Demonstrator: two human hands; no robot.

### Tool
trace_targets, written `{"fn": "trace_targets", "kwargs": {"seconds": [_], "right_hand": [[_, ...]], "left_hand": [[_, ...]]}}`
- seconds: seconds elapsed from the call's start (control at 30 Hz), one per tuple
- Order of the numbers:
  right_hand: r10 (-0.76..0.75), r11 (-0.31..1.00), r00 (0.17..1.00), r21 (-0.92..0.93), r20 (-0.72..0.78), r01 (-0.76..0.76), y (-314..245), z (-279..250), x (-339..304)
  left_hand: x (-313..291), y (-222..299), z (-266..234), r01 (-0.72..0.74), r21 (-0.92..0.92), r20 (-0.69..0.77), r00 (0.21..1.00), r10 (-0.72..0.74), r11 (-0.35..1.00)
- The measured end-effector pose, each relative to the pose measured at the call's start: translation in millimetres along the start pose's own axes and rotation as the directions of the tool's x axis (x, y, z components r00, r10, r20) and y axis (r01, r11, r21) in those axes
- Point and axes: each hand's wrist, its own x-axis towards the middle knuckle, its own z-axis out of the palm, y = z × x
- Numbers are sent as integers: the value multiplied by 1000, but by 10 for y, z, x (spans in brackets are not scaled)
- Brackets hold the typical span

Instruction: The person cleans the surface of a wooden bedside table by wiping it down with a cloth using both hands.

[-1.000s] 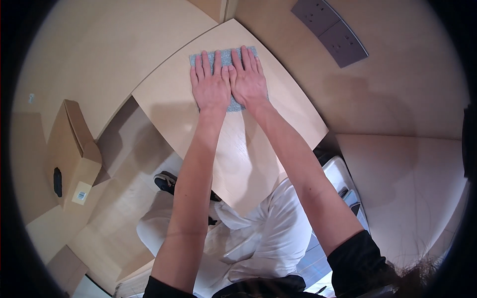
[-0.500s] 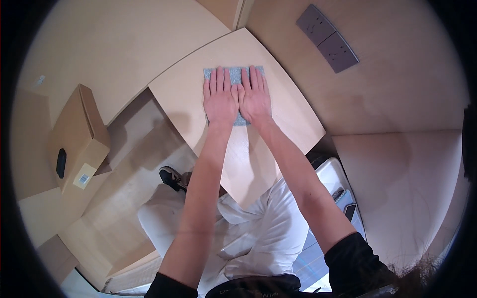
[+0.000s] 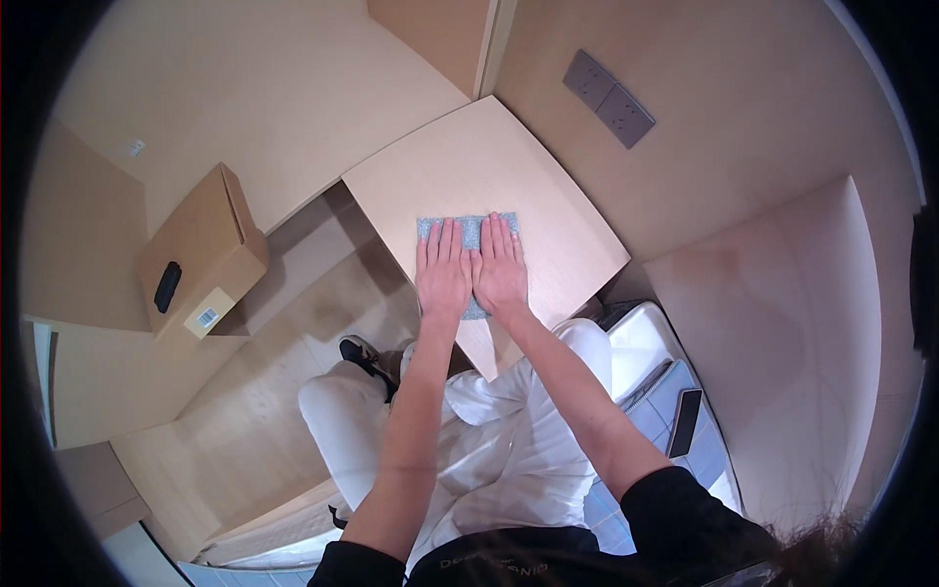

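A grey-blue cloth (image 3: 471, 233) lies flat on the pale wooden tabletop (image 3: 430, 168), toward its near part. My left hand (image 3: 443, 274) presses flat on the cloth's left half, fingers pointing away from me. Beside it, my right hand (image 3: 500, 274) lies palm down on the right half, its fingers also stretched out. The thumbs meet near the middle. Most of the cloth is hidden under both hands; its far edge shows past the fingertips and a bit of its near edge shows between the wrists.
On the left stands a brown cardboard box (image 3: 201, 240) with a black handle (image 3: 167, 287). A double wall socket (image 3: 608, 98) is on the right-hand wall. A phone (image 3: 684, 423) lies low on the right, by a white tray-like surface (image 3: 641, 342). My legs are under the table's near corner.
Both hands and the cloth have slid toward me across the tabletop, from its middle to its near part. The whole view has also shifted.
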Motion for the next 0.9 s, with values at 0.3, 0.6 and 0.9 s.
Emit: {"fn": "trace_targets", "kwargs": {"seconds": [0.3, 0.6, 0.9], "right_hand": [[-22, 1000, 999, 16, -30, 22, -53, -46, -148], [-37, 999, 999, 19, -35, 38, -23, -71, -91], [3, 1000, 1000, 11, 2, -3, -15, -53, 105]], "left_hand": [[-157, 19, -2, 30, -56, -51, 998, -32, 998], [-108, -3, -4, 27, -100, -74, 997, -35, 995], [88, -24, 2, 2, -125, -102, 995, -15, 992]]}}
